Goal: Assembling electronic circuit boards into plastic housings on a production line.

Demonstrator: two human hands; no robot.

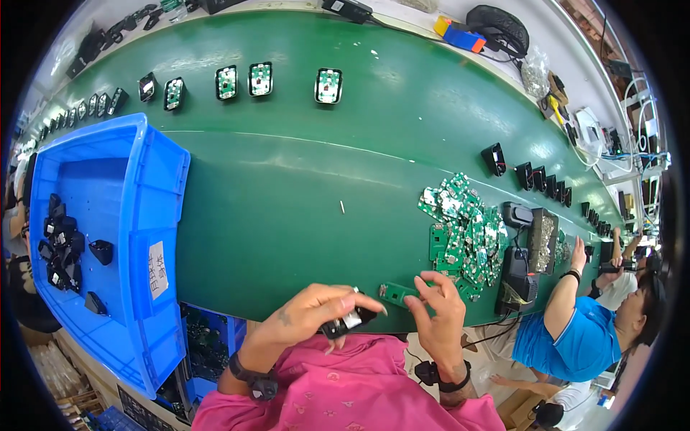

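the left hand point(309, 312) sits at about six o'clock in the view, its fingers curled snugly around a small black plastic housing with a pale metal part showing at its end point(346, 322), held just off the near edge of the long green conveyor belt point(302, 187). just beside it, toward four o'clock from the housing, the right hand point(438, 309) has its thumb and first fingers narrowed into a pinch on a small flat green circuit board point(397, 292), which lies at the belt's near edge. that board looks light, thin and stiff, and i judge it fragile: it is best taken by its bare edges, not across the soldered face. the housing seems light too, hard and a little slick, so a wrap around its sides, as now, should hold it well. toward two o'clock from the right hand lies a loose heap of green circuit boards point(463, 230), and past that a black tool block with a tray of small silvery parts point(540, 241). a big blue plastic crate point(162, 215) stands at nine o'clock, with more black housings inside. a row of open housings with boards fitted point(259, 79) lies across the belt at twelve o'clock. another person in a blue shirt point(575, 337) works at four o'clock.
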